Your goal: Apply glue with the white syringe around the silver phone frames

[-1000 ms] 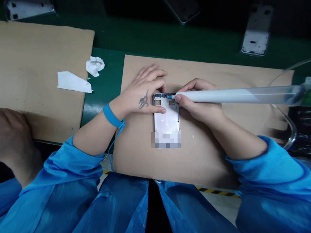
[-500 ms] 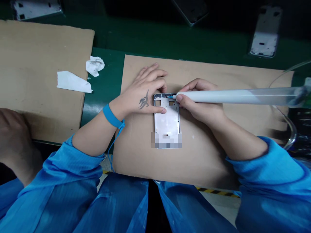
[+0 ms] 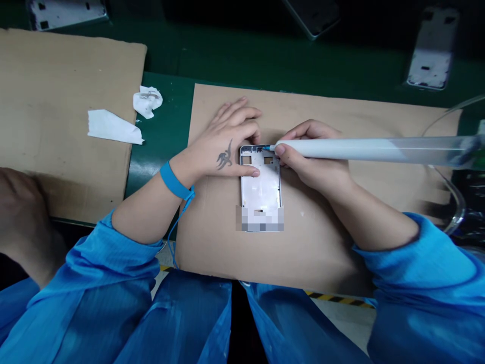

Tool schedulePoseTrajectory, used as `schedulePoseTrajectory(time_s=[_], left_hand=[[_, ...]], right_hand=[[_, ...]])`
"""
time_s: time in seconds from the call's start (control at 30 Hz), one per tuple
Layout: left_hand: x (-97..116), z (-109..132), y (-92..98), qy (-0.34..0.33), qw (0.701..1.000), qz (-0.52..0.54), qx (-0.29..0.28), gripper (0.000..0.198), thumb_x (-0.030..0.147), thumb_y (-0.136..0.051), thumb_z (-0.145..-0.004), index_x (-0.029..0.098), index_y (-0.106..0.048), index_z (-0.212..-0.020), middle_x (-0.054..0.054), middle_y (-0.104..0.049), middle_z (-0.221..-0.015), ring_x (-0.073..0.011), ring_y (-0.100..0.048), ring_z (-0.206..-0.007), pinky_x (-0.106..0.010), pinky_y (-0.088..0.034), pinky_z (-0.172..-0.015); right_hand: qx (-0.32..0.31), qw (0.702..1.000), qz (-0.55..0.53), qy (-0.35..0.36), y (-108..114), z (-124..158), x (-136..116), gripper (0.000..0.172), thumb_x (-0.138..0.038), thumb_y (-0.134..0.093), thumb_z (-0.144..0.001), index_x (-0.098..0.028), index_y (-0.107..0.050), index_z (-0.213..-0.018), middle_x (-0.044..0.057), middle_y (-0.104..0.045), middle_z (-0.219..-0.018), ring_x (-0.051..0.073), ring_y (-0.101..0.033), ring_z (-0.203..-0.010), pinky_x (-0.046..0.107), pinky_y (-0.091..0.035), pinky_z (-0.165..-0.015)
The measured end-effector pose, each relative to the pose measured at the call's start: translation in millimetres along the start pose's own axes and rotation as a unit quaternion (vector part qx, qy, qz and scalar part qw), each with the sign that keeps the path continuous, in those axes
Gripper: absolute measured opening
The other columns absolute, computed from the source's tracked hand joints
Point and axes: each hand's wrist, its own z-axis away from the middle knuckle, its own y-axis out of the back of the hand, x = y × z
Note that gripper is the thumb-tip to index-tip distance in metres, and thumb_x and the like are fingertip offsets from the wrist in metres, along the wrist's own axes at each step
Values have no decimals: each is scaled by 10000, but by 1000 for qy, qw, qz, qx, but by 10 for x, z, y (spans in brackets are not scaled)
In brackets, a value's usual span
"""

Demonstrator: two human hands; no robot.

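Note:
A silver phone frame (image 3: 260, 188) lies flat on a brown cardboard sheet (image 3: 322, 242). My left hand (image 3: 223, 144) rests on the frame's upper left edge, thumb pressed across it and fingers curled at its top. My right hand (image 3: 312, 162) is closed around a long white glue syringe (image 3: 371, 150). The syringe lies nearly level, and its blue tip touches the top right edge of the frame. A blue wrist strap (image 3: 173, 180) with a cord circles my left wrist.
A second cardboard sheet (image 3: 56, 116) lies to the left with torn white paper (image 3: 113, 127) and a crumpled wad (image 3: 147, 101). More phone frames (image 3: 434, 53) sit on the green belt behind. Another person's arm (image 3: 22, 222) shows at the left edge. Clear tubing (image 3: 452, 202) curves at right.
The syringe tip has crept slightly to the right along the frame's top edge. Both hands stay in place. The frames on the belt behind have shifted right.

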Motion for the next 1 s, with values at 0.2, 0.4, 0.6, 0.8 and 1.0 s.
schedulePoseTrajectory(time_s=[0.2, 0.4, 0.6, 0.8, 1.0], left_hand=[[3, -6, 4, 1, 1000, 13, 5, 722, 904, -890, -723, 364, -812, -1196, -66, -598, -1735, -507, -275, -1786, -750, -124, -1494], [2, -7, -3, 1, 1000, 19, 9, 713, 887, -905, -720, 353, -808, -1182, -72, -599, -1729, -517, -288, -1773, -764, -129, -1486], [2, -3, -10, 0, 1000, 12, 10, 717, 893, -887, -743, 337, -790, -1185, -88, -595, -1730, -526, -289, -1770, -789, -124, -1477], [9, 6, 9, -6, 1000, 1, 5, 730, 932, -854, -759, 344, -788, -1187, -79, -586, -1739, -495, -269, -1787, -731, -149, -1496], [13, 5, 16, 1, 1000, 9, 4, 740, 917, -874, -745, 330, -795, -1189, -90, -572, -1751, -510, -263, -1783, -752, -143, -1486]], right_hand=[[2, 1000, 2, 9, -10, -9, 28, 459, -701, -945, -846, -309, -711, -895, 48, -788, -853, 262, -740, -733, 438, -601, -634], [-3, 1000, 11, 17, -12, -5, -26, 457, -667, -977, -812, -297, -726, -903, 55, -808, -900, 265, -757, -767, 438, -625, -676], [-25, 999, 8, 29, -15, -8, -11, 415, -633, -973, -834, -305, -745, -947, 56, -810, -949, 269, -760, -796, 449, -633, -709], [-11, 1000, 14, 16, -27, -8, -24, 417, -619, -985, -817, -304, -729, -915, 52, -814, -916, 264, -755, -779, 435, -637, -683], [-4, 1000, 7, 8, -19, -12, 38, 436, -656, -964, -845, -309, -709, -911, 44, -786, -856, 270, -747, -764, 437, -619, -668]])
